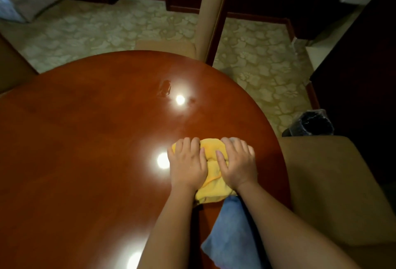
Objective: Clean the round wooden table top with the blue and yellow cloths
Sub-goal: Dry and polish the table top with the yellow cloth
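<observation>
The round wooden table top (85,140) gleams with lamp reflections, a dark smudge (164,89) lying near its middle. The left hand (187,161) presses flat, fingers spread, on the bunched yellow cloth (211,185); the right hand (235,161) lies likewise over its other side. The blue cloth (230,230) trails toward the near edge beneath the right forearm. A beige chair (334,193) stands at right. Good wiping likely needs even pressure and overlapping strokes reaching that smudge.
</observation>
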`<state>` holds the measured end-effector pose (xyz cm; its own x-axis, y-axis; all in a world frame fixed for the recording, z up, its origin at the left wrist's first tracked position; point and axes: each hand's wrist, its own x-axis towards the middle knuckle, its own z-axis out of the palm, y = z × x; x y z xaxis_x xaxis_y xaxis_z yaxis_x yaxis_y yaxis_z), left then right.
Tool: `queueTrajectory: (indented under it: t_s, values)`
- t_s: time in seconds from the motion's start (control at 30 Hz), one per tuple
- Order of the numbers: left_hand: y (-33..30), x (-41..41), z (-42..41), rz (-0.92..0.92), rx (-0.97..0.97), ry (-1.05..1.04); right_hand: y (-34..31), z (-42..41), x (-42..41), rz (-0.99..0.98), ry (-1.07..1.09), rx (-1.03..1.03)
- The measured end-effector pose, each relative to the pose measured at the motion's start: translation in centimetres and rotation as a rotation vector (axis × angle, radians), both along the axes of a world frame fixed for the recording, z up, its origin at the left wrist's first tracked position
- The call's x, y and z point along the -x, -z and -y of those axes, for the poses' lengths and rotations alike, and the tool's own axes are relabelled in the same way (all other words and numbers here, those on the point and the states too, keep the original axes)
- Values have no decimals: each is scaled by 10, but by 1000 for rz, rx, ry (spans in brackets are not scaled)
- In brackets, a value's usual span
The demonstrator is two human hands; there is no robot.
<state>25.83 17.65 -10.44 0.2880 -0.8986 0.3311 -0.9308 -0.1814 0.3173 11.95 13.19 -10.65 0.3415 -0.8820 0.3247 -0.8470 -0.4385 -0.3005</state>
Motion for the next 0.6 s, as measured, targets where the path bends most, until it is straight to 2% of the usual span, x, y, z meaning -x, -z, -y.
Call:
queueTrajectory:
  t_s: [0.23,0.6]
  values:
    - [-2,-6,60,39,-6,-92,2,64,-16,5,-13,41]
    - [0,-38,201,56,17,-131,4,205,-54,2,1,47]
